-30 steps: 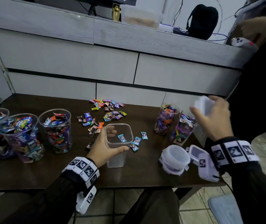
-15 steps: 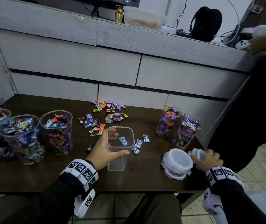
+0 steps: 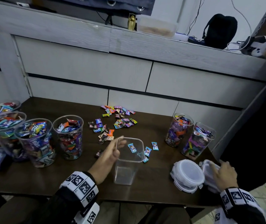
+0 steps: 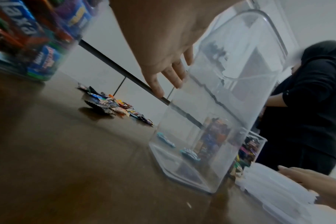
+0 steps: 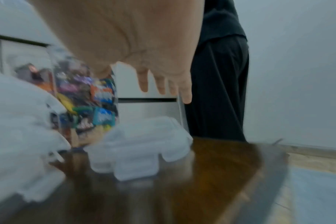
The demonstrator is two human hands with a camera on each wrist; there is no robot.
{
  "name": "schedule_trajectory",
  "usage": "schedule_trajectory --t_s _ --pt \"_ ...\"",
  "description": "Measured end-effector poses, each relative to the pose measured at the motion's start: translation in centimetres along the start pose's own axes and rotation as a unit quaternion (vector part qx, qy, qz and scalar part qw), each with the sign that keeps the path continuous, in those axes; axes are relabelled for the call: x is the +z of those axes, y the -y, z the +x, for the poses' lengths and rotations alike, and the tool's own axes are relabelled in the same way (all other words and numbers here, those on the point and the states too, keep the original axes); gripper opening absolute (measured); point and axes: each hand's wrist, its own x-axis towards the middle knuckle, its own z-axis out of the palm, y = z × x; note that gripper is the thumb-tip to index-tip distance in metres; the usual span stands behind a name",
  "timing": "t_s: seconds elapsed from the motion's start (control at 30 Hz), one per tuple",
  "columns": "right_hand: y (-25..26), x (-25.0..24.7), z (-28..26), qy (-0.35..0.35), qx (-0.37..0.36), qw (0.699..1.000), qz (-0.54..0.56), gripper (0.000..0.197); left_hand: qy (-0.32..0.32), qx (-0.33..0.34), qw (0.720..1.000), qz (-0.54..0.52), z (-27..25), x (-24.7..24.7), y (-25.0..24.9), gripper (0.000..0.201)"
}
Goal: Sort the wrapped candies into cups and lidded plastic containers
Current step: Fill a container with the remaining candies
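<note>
Since a second ago, the right hand (image 3: 222, 176) has been brought down from chest height at the right of the frame, where a white lid was held, to the small lidded box (image 3: 209, 168) at the lower right edge of the table (image 3: 32, 180). Its fingers are seen spread and fairly straight over the box in the right wrist view; whether the box is gripped cannot be told through the blur. The left hand (image 3: 108, 159) has been loosened from the empty square container (image 3: 127, 164): its fingers are now extended and relaxed beside the left wall, just touching or barely clear of it.

That container is stood upright at lower centre, its long axis vertical, mouth up, clear-walled and holding nothing. It is nearer the left hand. The blue-wrapped candies (image 3: 147, 151) are lying just behind and to the right of it, the larger scatter of loose candies (image 3: 119, 120) farther up the frame. Filled round cups (image 3: 67, 136) are ranged at the left, two filled tall containers (image 3: 192, 136) at the right, and stacked round lidded tubs (image 3: 188, 172) beside the right hand.
</note>
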Motion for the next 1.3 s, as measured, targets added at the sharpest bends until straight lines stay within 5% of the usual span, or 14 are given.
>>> schedule_trajectory --t_s 0.07,0.17,0.23,0.33,0.4,0.47,0.6,0.67,0.77,1.0,1.17,1.3 --pt "1.1 -1.6 0.1 -0.084 -0.022 0.995 0.037 0.043 -0.048 -0.011 0.999 -0.001 0.2 -0.8 0.1 0.099" --pt "5.1 -3.9 -1.7 -0.168 -0.151 0.974 0.027 0.027 -0.142 -0.040 0.981 0.123 1.0 -2.7 0.8 0.046" --pt "8.8 -4.3 -3.6 -0.155 -0.256 0.953 0.051 0.026 -0.129 -0.086 0.950 0.270 1.7 -3.8 1.5 0.048" --pt "14.2 -2.2 -5.6 0.001 -0.344 0.937 0.065 0.042 -0.010 -0.210 0.865 0.456 3.2 -3.9 2.8 0.073" --pt "17.3 0.8 -5.9 0.138 -0.321 0.936 0.049 0.061 0.047 -0.268 0.810 0.519 4.4 -3.5 3.8 0.084" --pt "19.2 4.3 -6.0 0.237 -0.244 0.940 0.000 0.073 0.059 -0.293 0.789 0.537 5.4 -3.2 4.9 0.086" --pt "19.5 10.1 -5.9 0.238 -0.153 0.952 -0.115 0.073 0.044 -0.322 0.775 0.542 7.0 -2.9 7.6 0.093" --pt "19.1 12.1 -5.4 0.231 -0.149 0.951 -0.141 0.090 0.038 -0.340 0.771 0.538 8.0 -3.0 8.7 0.103" --pt "18.9 13.7 -4.1 0.220 -0.175 0.948 -0.151 0.109 0.026 -0.326 0.762 0.558 9.3 -3.4 9.8 0.113" --pt "21.6 15.0 1.4 0.261 -0.213 0.924 -0.179 0.107 -0.015 -0.358 0.769 0.529 14.1 -5.2 9.8 0.120" --pt "26.3 17.3 4.5 0.256 -0.276 0.909 -0.181 0.119 -0.042 -0.377 0.741 0.554 17.0 -7.1 9.6 0.133" --pt "29.9 18.2 6.4 0.277 -0.302 0.894 -0.181 0.122 -0.010 -0.372 0.744 0.555 19.4 -7.9 10.1 0.142"
